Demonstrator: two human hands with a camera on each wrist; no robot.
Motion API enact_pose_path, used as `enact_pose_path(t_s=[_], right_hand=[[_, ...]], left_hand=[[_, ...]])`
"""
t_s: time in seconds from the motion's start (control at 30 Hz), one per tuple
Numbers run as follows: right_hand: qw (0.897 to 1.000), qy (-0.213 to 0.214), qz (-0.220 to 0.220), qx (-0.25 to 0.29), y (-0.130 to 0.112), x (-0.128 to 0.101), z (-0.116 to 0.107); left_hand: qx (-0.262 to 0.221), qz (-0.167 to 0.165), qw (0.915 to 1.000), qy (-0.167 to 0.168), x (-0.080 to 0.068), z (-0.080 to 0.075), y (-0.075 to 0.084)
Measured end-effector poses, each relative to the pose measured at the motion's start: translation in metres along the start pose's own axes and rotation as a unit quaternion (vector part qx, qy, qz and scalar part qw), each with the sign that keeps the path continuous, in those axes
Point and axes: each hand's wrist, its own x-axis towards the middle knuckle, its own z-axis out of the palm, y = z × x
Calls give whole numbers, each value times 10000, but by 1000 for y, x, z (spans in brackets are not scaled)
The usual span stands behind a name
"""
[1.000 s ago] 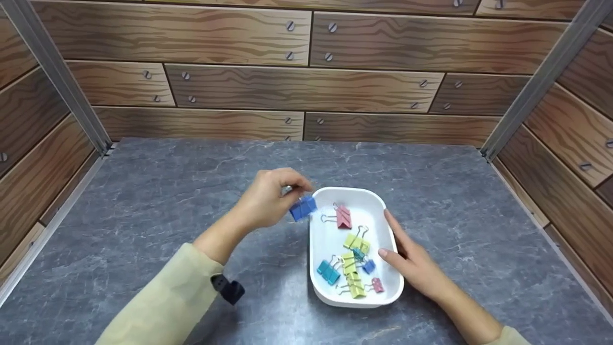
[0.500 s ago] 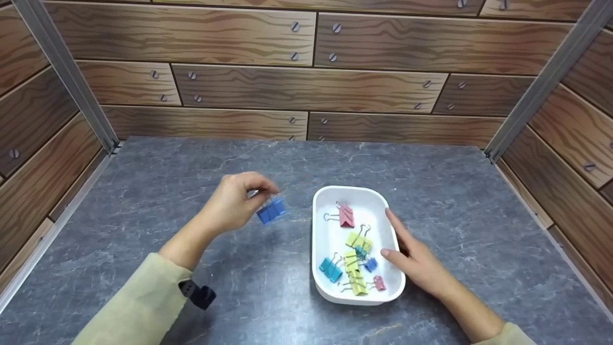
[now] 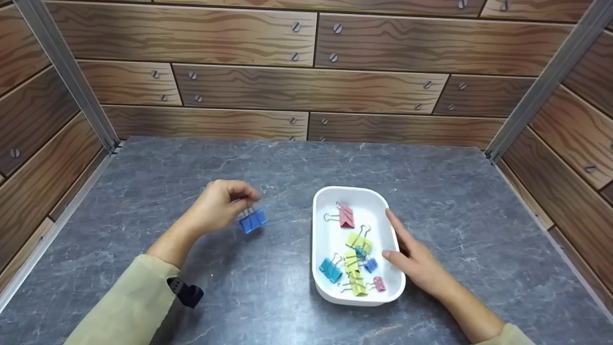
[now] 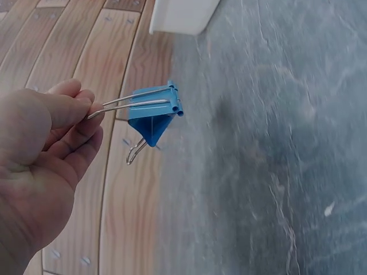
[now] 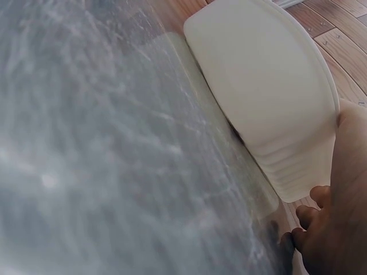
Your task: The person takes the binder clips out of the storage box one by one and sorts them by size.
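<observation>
My left hand (image 3: 242,199) pinches the wire handle of a blue binder clip (image 3: 252,221), which hangs just above the grey tabletop (image 3: 268,287), left of a white tray (image 3: 314,239). In the left wrist view the blue clip (image 4: 153,117) dangles from my left hand's fingertips (image 4: 86,112), and the white tray (image 4: 183,14) shows at the top edge. Several clips lie in the tray: a pink one (image 3: 345,215), a yellow-green one (image 3: 358,242), a teal one (image 3: 330,270). My right hand (image 3: 412,258) rests against the tray's right side with straight fingers. From the right wrist I see the tray's outer wall (image 5: 264,97).
Wood-patterned walls (image 3: 306,86) close the table in at the back and on both sides, with metal posts (image 3: 67,76) in the corners. A black strap (image 3: 187,292) sits on my left sleeve.
My left hand has carried the blue clip leftward and down, from the tray's rim to a spot above the table. The right hand and the tray have stayed put.
</observation>
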Motion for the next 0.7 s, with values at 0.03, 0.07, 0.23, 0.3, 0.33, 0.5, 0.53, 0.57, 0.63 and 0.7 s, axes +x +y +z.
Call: enact_pose_path(t_s=[0.03, 0.07, 0.23, 0.3, 0.33, 0.5, 0.53, 0.57, 0.63, 0.7], right_hand=[[10000, 4, 2, -6, 0, 0, 0], [10000, 12, 5, -9, 0, 0, 0], [10000, 50, 37, -34, 0, 0, 0], [10000, 62, 27, -39, 0, 0, 0], [10000, 68, 13, -45, 1, 0, 0], [9999, 78, -8, -76, 2, -1, -1], [9999, 74, -2, -82, 2, -1, -1], [9999, 64, 7, -79, 2, -1, -1], [10000, 38, 23, -47, 2, -1, -1], [10000, 24, 35, -15, 1, 0, -1]], left_hand=[[5, -10, 10000, -34, 1, -1, -2], [-3, -11, 10000, -71, 1, -1, -5], [-26, -67, 9996, -281, 7, -1, -15], [-43, -86, 9992, -386, 11, 1, -16], [-65, -93, 9990, -442, 13, 3, -16], [-200, -78, 9970, -744, 28, 13, -13], [-233, -91, 9965, -792, 31, 15, -13], [-264, -103, 9961, -836, 34, 17, -12], [-284, -106, 9955, -895, 41, 22, -11], [-299, -76, 9950, -949, 47, 26, -10]])
